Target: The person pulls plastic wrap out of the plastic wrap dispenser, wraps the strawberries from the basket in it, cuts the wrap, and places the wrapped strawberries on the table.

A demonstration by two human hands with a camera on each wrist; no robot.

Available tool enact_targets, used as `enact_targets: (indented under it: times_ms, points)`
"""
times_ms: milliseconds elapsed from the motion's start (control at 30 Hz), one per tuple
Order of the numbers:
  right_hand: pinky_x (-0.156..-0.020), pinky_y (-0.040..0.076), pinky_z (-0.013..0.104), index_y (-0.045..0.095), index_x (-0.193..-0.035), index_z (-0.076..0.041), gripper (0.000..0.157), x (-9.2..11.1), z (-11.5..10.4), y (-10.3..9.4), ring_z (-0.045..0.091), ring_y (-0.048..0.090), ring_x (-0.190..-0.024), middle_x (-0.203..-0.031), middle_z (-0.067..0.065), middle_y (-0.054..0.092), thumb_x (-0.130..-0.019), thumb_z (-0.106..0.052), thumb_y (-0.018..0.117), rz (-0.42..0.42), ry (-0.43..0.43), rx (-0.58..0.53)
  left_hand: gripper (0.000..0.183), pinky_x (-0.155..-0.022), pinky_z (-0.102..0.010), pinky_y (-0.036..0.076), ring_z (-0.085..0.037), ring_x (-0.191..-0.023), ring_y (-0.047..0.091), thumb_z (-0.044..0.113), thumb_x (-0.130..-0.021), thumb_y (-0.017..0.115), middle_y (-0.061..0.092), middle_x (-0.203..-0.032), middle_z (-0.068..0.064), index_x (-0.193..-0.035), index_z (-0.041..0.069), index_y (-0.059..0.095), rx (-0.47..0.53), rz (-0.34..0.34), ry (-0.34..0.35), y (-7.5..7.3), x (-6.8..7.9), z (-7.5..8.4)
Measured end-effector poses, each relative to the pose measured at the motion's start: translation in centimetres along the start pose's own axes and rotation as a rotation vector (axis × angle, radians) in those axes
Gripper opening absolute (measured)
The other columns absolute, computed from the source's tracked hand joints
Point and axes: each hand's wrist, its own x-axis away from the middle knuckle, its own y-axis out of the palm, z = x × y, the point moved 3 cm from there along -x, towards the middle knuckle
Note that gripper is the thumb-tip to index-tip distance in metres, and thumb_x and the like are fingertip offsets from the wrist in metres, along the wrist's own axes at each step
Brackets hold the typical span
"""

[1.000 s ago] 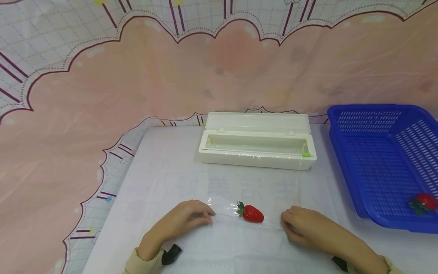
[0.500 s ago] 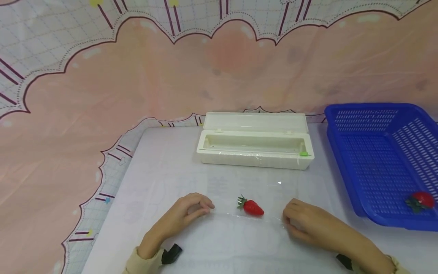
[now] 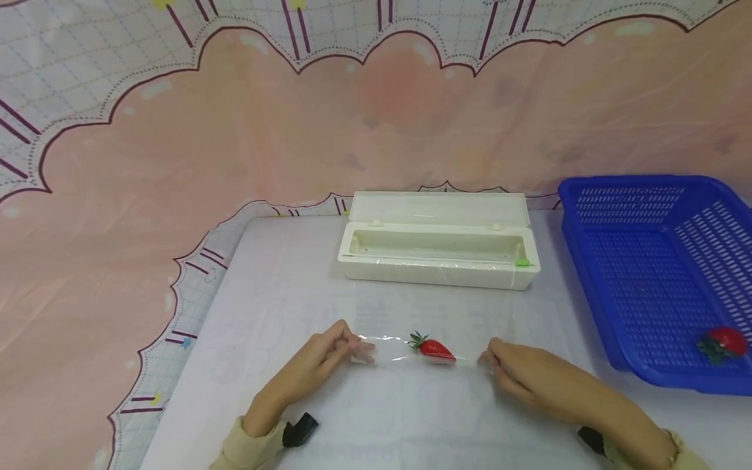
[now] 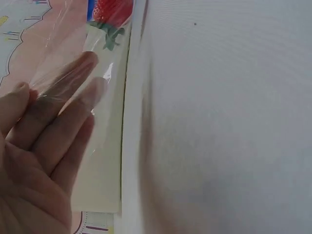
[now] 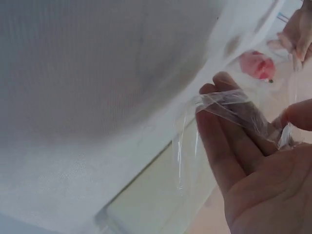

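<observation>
A red strawberry (image 3: 435, 348) with green leaves lies on clear cling film (image 3: 388, 350) in the middle of the white table. To its left, my left hand (image 3: 320, 358) pinches the film's near edge between thumb and finger. The other fingers extend behind the film (image 4: 63, 73) in the left wrist view. On the strawberry's right, my right hand (image 3: 531, 375) pinches the same edge, and creased film (image 5: 234, 105) drapes over its fingers in the right wrist view. The film runs back toward a white cling film box (image 3: 440, 273) with its lid raised.
A blue plastic basket (image 3: 596, 307) stands at the right, holding another strawberry (image 3: 728, 341). A small green slider (image 3: 523, 263) sits at the box's right front edge. A pink patterned cloth (image 3: 352, 130) hangs behind the table.
Both hands have shifted slightly away from the body with the film's near edge. That edge now rises and partly covers the strawberry's lower side. The box and basket have stayed put.
</observation>
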Motion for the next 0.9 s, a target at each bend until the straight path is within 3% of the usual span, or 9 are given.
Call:
enact_targets:
  times_ms: [233,467,700,900]
  points:
    - [-0.059,0.042,0.017,0.043,-0.103,-0.017,0.006,-0.4,0.7,-0.3,-0.004,0.047,-0.068,-0.077,-0.016,0.046,-0.105,-0.013,0.048,-0.022,0.007,-0.093,0.009,-0.094,-0.030,0.054,-0.014,-0.097,0.073,0.016,-0.106,0.045,0.077,-0.096,-0.001,-0.101,0.011,0.050,0.104,0.053,0.033,0.1,-1.1,-0.2]
    - [-0.056,0.042,0.017,0.044,-0.104,-0.017,0.007,-0.8,1.0,-0.6,-0.005,0.045,-0.063,-0.070,-0.017,0.042,-0.104,-0.012,0.049,-0.006,0.025,-0.099,0.013,-0.080,-0.030,0.058,-0.012,-0.085,0.073,0.016,-0.108,0.041,0.077,-0.089,-0.002,-0.100,0.008,0.049,0.074,0.090,0.008,-0.2,-1.6,-0.2]
    - [-0.058,0.043,0.019,0.044,-0.107,-0.014,0.004,-1.3,1.1,-1.2,-0.004,0.046,-0.067,-0.076,-0.014,0.052,-0.105,-0.011,0.046,0.054,0.022,-0.110,0.014,-0.076,-0.030,0.058,-0.013,-0.080,0.072,0.017,-0.107,0.044,0.076,-0.084,-0.002,-0.100,0.006,0.050,0.066,0.138,-0.017,-0.4,-2.4,-0.3]
    - [-0.060,0.046,0.021,0.044,-0.106,-0.012,0.002,-2.0,1.7,-1.4,0.000,0.053,-0.070,-0.083,-0.007,0.062,-0.107,-0.014,0.044,0.056,0.117,-0.174,0.020,-0.078,-0.027,0.058,-0.014,-0.073,0.074,0.019,-0.106,0.046,0.075,-0.082,-0.006,-0.103,-0.001,0.049,0.128,0.164,-0.048,-0.5,-3.4,-0.3]
